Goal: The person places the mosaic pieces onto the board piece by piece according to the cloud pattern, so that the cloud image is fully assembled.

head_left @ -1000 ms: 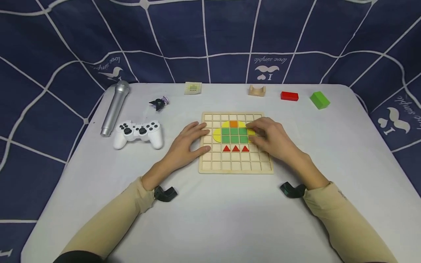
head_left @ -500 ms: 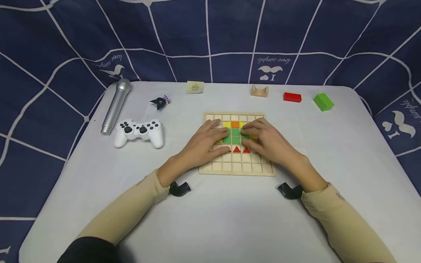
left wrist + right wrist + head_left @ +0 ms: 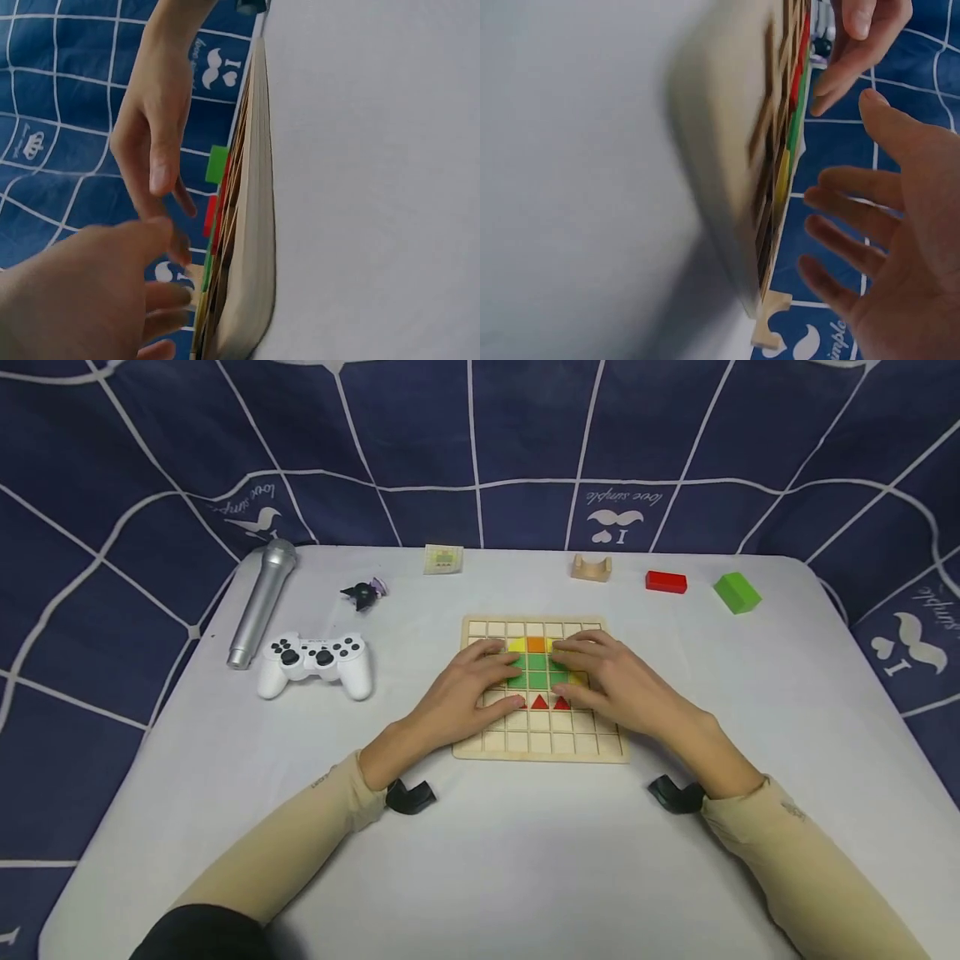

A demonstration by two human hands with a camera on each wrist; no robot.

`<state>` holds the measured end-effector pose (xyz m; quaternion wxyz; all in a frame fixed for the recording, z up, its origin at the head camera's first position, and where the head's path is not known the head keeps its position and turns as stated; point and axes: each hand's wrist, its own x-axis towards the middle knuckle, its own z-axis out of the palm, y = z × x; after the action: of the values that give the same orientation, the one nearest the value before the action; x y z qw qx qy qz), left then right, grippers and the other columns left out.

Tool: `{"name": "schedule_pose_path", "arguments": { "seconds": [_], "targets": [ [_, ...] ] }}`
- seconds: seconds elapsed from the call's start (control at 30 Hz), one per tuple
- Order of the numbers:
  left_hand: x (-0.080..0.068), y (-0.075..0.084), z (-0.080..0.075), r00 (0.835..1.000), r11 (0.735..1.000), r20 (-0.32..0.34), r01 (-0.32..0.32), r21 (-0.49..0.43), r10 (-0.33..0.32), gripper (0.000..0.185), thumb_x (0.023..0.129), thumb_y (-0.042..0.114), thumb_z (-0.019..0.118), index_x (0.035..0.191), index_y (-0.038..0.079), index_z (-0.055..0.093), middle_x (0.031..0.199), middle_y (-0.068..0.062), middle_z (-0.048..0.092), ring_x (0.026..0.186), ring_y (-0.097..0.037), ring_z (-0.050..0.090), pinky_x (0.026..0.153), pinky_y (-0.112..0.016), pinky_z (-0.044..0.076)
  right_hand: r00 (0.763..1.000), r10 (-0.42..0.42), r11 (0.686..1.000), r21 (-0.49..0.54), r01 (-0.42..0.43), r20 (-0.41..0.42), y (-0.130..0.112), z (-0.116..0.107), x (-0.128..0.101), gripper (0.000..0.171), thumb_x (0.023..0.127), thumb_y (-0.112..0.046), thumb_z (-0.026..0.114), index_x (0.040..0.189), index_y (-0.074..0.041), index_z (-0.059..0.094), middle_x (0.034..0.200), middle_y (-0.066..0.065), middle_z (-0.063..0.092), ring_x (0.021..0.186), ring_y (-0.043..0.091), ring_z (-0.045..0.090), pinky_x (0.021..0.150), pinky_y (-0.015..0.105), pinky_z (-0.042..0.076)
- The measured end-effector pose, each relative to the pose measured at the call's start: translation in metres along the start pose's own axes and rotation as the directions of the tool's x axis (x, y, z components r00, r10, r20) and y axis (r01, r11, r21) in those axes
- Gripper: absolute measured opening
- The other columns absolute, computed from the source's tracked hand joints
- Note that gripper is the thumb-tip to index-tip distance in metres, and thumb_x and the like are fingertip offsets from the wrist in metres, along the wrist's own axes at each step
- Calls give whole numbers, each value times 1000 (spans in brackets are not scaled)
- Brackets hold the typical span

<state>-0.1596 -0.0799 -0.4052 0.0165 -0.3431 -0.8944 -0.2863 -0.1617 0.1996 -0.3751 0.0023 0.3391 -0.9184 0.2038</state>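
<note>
A square wooden grid board (image 3: 540,743) lies in the middle of the white table. Set in its cells are green square tiles (image 3: 537,671), an orange tile (image 3: 536,644), yellow pieces (image 3: 517,645) and red triangles (image 3: 540,702). My left hand (image 3: 461,697) spreads over the board's left side, fingers extended, thumb tip at a red triangle. From the opposite side my right hand (image 3: 630,681) reaches over the tiles, partly hiding the yellow pieces there. In the right wrist view the fingers (image 3: 847,217) are loosely bent close over the board, with nothing seen between them.
Left of the board are a white game controller (image 3: 315,664), a silver microphone (image 3: 262,602) and a small black figure (image 3: 364,595). Along the back edge sit a pattern card (image 3: 443,559), a notched wooden block (image 3: 592,568), a red block (image 3: 666,582) and a green block (image 3: 737,592).
My left hand has moved right from the board's left edge onto the tiles. The right hand has shifted slightly, staying over the right part of the pattern.
</note>
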Motion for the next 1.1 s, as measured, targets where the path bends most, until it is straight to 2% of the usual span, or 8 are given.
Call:
{"name": "schedule_pose_path", "arguments": {
  "seconds": [0.13, 0.27, 0.37, 0.53, 0.7, 0.83, 0.97, 1.1],
  "targets": [
    [4, -5, 1, 997, 998, -35, 65, -20, -66, 58, 102, 46, 67, 149, 12, 60, 161, -4, 52, 159, -24, 29, 130, -47, 27, 998, 46, 999, 8, -46, 35, 5, -2, 15, 67, 100, -45, 72, 151, -5, 56, 151, 11, 60, 148, 33, 44, 123, 55, 37],
    [11, -6, 3, 996, 996, 9, 87, -8, -87, 72, 103, 52, 63, 161, 15, 43, 169, -11, 39, 161, -31, 24, 131, -51, 23, 996, 47, 999, -1, -47, 78, 8, 0, 23, 66, 100, -46, 71, 151, -7, 57, 151, 10, 61, 148, 35, 43, 122, 58, 39],
    [14, -5, 3, 994, 995, 49, 100, -12, -99, 77, 102, 55, 63, 164, 17, 37, 170, -16, 34, 161, -38, 22, 131, -54, 21, 996, 42, 999, -18, -41, 79, 7, 1, 21, 61, 101, -45, 71, 148, -8, 61, 148, 8, 63, 146, 34, 44, 119, 58, 41],
    [14, -2, 2, 992, 994, 74, 103, -28, -100, 78, 101, 55, 65, 164, 18, 38, 169, -14, 36, 161, -37, 24, 130, -54, 26, 997, 61, 998, -6, -61, 41, 5, 0, 15, 56, 101, -42, 71, 145, -7, 64, 146, 9, 65, 146, 32, 44, 119, 57, 42],
    [13, -3, 3, 996, 995, 33, 87, -43, -86, 75, 101, 52, 67, 161, 15, 43, 168, -15, 38, 160, -29, 28, 129, -50, 28, 992, 126, 992, -3, -126, 0, 8, 1, 10, 59, 102, -40, 71, 144, 0, 62, 148, 15, 62, 145, 32, 45, 122, 54, 38],
    [11, -5, 3, 994, 992, 2, 110, -59, -110, 76, 100, 51, 68, 161, 14, 42, 170, -13, 36, 162, -29, 24, 131, -50, 24, 993, 116, 993, 7, -116, 20, 7, 3, 8, 59, 102, -44, 70, 142, -1, 65, 149, 14, 62, 145, 32, 46, 122, 54, 40],
    [10, -6, 3, 994, 992, 35, 110, -62, -108, 79, 100, 54, 67, 163, 16, 38, 170, -11, 35, 161, -30, 25, 131, -50, 25, 994, 103, 993, 63, -104, 27, 6, 1, 5, 55, 103, -44, 68, 141, -4, 67, 149, 12, 63, 146, 31, 45, 121, 55, 40],
    [11, -7, 5, 996, 995, 59, 71, -72, -67, 78, 100, 53, 68, 163, 17, 39, 165, -7, 40, 154, -24, 36, 127, -47, 33, 987, 157, 981, 111, -158, 11, 8, -4, -2, 54, 104, -38, 68, 146, -5, 62, 152, 13, 59, 148, 32, 44, 122, 58, 36]
  ]
}}
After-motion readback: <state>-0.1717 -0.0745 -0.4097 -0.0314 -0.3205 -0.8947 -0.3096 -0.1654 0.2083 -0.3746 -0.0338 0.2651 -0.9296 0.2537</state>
